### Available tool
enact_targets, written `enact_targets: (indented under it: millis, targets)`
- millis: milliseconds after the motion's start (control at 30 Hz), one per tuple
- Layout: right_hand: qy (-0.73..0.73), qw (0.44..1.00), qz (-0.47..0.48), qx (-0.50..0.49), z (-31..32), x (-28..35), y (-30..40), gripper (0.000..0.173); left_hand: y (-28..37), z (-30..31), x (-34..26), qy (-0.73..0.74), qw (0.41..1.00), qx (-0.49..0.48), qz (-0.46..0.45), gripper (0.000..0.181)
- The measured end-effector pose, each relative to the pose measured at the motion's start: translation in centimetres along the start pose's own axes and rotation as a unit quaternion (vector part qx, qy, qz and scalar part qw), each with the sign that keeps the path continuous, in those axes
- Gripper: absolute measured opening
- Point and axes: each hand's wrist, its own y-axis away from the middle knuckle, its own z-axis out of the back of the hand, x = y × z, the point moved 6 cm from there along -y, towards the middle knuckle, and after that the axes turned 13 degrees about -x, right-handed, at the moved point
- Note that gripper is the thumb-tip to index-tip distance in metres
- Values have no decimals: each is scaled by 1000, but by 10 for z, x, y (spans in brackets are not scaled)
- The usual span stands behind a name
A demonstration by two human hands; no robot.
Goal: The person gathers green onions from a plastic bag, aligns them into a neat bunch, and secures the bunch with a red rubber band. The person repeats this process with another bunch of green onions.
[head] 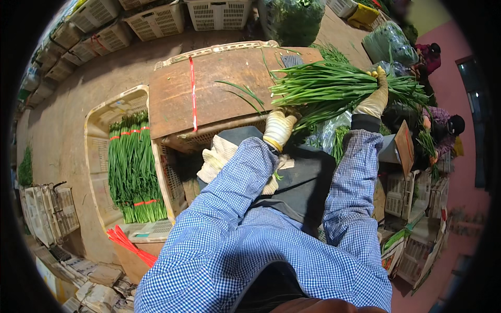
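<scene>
A large loose bunch of garlic chives point(325, 82) lies across the right end of a wooden board point(231, 86), its pale cut ends to the left. My right hand point(373, 98), in a yellowed work glove, grips the bunch towards its leafy end, thumb on top. My left hand point(280, 125), gloved too, is at the board's near edge, just below the cut ends. Its fingertips are partly hidden, so I cannot tell whether they hold any stalks. A few loose leaves point(244, 94) and a red tie strip point(193, 94) lie on the board.
To the left, a plastic crate point(94, 156) holds several red-tied chive bundles point(133, 168). Red ties point(133, 246) lie at its near corner. A grey ribbed piece point(291, 60) sits on the board's far side. Two people point(446, 127) are at the right. Stacked crates point(156, 21) line the back.
</scene>
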Motion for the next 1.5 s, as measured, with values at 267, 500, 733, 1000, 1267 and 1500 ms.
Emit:
enact_targets:
  millis: [267,500,733,1000,1267,1500]
  targets:
    - [17,999,31,9,-8,7,0,19,-25,24,66,-4,993,-108,-38,3]
    - [19,999,38,2,-11,22,21,20,3,83,0,-13,954,-209,-215,26]
    - [24,999,23,16,2,8,10,21,-10,97,-81,48,948,-171,-265,33]
    - [27,999,-3,40,-2,0,22,23,-38,66,-65,-5,977,-62,-204,9]
    - [110,990,-13,82,14,-17,13,23,-32,84,-132,291,952,23,-89,15]
    - [113,993,3,30,19,-18,4,21,-51,119,-91,603,790,98,46,14]
